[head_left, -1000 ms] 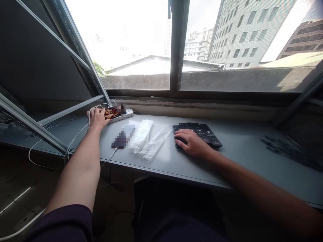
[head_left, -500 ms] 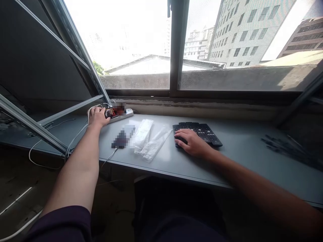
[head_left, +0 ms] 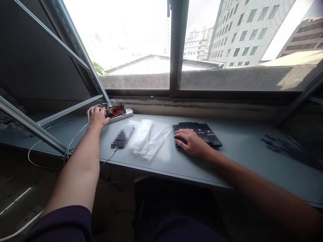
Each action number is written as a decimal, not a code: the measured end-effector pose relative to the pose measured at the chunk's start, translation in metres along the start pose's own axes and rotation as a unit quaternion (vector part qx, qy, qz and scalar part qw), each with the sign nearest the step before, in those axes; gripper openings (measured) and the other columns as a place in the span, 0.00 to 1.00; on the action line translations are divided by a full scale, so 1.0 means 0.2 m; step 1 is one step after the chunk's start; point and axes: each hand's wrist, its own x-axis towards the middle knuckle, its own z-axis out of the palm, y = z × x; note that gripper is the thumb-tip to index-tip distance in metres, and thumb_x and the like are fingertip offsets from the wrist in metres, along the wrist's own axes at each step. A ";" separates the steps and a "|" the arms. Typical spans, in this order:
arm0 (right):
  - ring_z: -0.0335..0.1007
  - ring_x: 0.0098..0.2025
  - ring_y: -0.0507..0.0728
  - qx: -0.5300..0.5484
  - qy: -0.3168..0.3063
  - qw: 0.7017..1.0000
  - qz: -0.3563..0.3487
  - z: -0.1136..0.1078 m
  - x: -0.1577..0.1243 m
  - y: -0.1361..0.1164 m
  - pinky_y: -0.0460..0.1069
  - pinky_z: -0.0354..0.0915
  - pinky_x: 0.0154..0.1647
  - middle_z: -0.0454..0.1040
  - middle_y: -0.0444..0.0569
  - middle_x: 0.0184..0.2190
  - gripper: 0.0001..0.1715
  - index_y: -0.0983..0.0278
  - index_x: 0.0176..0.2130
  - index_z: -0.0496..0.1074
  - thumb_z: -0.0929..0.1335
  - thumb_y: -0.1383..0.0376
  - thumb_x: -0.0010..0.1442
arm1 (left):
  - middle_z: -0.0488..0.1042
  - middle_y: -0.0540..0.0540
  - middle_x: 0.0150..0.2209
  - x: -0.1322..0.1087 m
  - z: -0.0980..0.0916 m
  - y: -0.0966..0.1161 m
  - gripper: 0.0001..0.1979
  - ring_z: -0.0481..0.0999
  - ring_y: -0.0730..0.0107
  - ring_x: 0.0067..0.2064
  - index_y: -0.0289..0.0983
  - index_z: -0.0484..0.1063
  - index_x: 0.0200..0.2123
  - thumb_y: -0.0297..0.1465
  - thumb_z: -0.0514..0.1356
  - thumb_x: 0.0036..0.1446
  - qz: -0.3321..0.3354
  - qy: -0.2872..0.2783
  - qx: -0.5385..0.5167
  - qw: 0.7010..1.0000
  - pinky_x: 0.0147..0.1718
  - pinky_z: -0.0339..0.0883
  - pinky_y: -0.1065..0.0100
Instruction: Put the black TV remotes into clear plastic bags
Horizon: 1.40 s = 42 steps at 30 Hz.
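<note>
My left hand is at the left end of a lit phone, its thumb and fingers on either side of that edge. The phone leans on a white power strip at the back of the desk; part of its screen is pixelated. My right hand lies palm down over the left side of a row of black remote controls. Its fingers reach across the leftmost remote, with the thumb a little apart. Clear plastic sleeves lie left of the remotes, partly overlapping.
A pixelated dark device on a white cable sits left of the sleeves. Dark blurred items lie on the desk at right. A metal frame rises at left, with loose white cables. A window stands behind.
The picture on the phone's screen has changed. Both hands and the remotes stay in the same place.
</note>
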 end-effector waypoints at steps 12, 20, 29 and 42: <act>0.76 0.70 0.74 0.001 -0.001 1.000 0.005 0.00 0.00 -0.02 0.72 0.66 0.74 0.83 0.58 0.65 0.18 0.58 0.58 0.84 0.69 0.55 0.79 | 0.64 0.26 0.75 -0.05 -0.01 0.07 0.44 0.57 0.32 0.77 0.33 0.64 0.76 0.46 0.67 0.63 -0.021 0.018 -0.014 1.000 0.78 0.43 0.39; 0.75 0.70 0.74 -0.001 -0.006 1.000 0.002 0.01 0.00 -0.02 0.72 0.66 0.74 0.82 0.59 0.65 0.19 0.59 0.58 0.84 0.68 0.55 0.79 | 0.65 0.27 0.73 -0.05 0.01 0.09 0.39 0.57 0.34 0.77 0.34 0.68 0.73 0.40 0.67 0.61 -0.039 0.035 -0.024 0.998 0.79 0.45 0.39; 0.76 0.70 0.74 0.003 0.000 1.000 0.001 0.01 0.00 -0.02 0.73 0.67 0.73 0.83 0.59 0.64 0.18 0.59 0.58 0.84 0.68 0.55 0.79 | 0.65 0.27 0.75 -0.04 0.03 0.08 0.42 0.54 0.34 0.79 0.36 0.65 0.76 0.42 0.68 0.63 -0.037 0.042 -0.032 0.998 0.81 0.35 0.37; 0.75 0.71 0.74 -0.004 -0.007 1.000 0.007 0.01 0.00 -0.03 0.72 0.65 0.74 0.82 0.60 0.65 0.20 0.61 0.58 0.83 0.68 0.55 0.79 | 0.62 0.27 0.76 -0.06 0.02 0.09 0.39 0.52 0.33 0.80 0.33 0.65 0.73 0.43 0.66 0.64 -0.038 0.052 -0.053 0.997 0.79 0.45 0.38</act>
